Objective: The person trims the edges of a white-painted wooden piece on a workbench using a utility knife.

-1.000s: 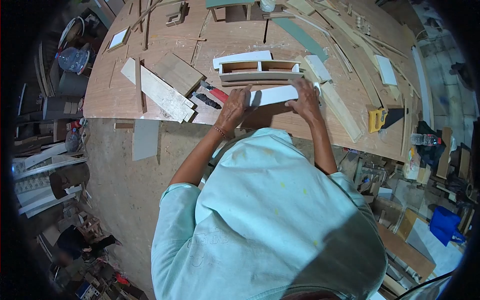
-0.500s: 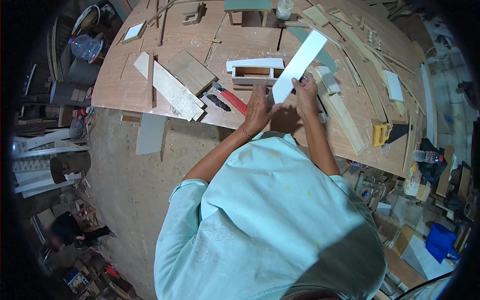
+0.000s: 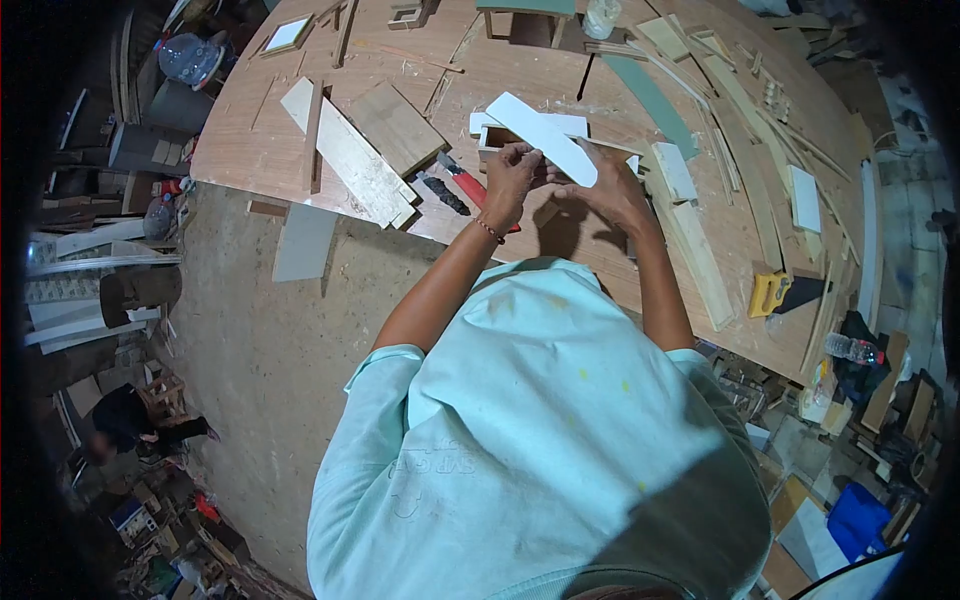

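A narrow white board with a pointed end is held up in front of me, slanting down to the right. My left hand pinches its lower edge near the middle. At its right end, my right hand grips it between thumb and fingers. Behind the board, a small wooden box is mostly hidden. Another white strip lies just beyond it. Close to my left hand lie a red-handled tool and a dark, wrapped-looking piece whose kind I cannot make out.
Left on the table are a pale plank and a square wooden panel. Long wood strips and a yellow-handled saw lie right. A green-topped stand is at the back. Another person is at lower left.
The white board has turned from leaning up to the right to leaning up to the left. My left hand has come onto its edge, and my right hand has shifted to its right end.
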Available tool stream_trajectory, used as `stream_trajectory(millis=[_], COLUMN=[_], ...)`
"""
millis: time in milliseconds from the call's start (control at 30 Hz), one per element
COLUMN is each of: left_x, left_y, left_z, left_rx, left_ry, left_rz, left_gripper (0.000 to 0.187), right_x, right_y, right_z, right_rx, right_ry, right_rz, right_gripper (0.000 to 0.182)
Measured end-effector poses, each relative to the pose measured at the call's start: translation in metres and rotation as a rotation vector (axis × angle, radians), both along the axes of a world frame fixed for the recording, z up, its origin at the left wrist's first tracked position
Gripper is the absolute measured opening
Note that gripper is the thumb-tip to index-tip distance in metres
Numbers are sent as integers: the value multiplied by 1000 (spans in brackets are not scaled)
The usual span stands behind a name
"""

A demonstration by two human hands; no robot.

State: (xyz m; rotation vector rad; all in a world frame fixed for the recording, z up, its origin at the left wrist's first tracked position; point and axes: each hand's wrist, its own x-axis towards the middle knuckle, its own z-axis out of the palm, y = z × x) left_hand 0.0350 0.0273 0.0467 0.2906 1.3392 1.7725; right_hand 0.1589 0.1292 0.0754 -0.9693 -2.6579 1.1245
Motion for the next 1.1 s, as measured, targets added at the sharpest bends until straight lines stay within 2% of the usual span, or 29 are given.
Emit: stream_trajectory(millis=[67,133,200,267,367,467,600,1100], left_x=[-4,-12,-34,-52,-66,-76,-68,-72], left_y=[1,-4,-8,-12,-17,-16,-16,-10], left_z=[-5,-12,-36,-48,-40,-54,-37,-45], left_rx=[-62,-34,-83,-204,-310,-315,-318,-369], left_ry=[-6,98,343,522,599,632,596,632], left_rz=[6,116,252,359,381,317,246,204], left_gripper=[16,19,20,19,24,25,28,27], right_x=[3,3,4,4,-1,-8,-15,-23], right_y=[2,9,17,26,30,33,33,33], right_z=[2,6,3,-8,-17,-27,-33,-43], right_rx=[164,179,192,438,414,404,368,405], right_ry=[-34,-59,-84,-25,-32,-52,-79,-94], right_rz=[20,13,3,48,105,143,130,147], right_gripper=[73,69,65,60,57,58,57,54])
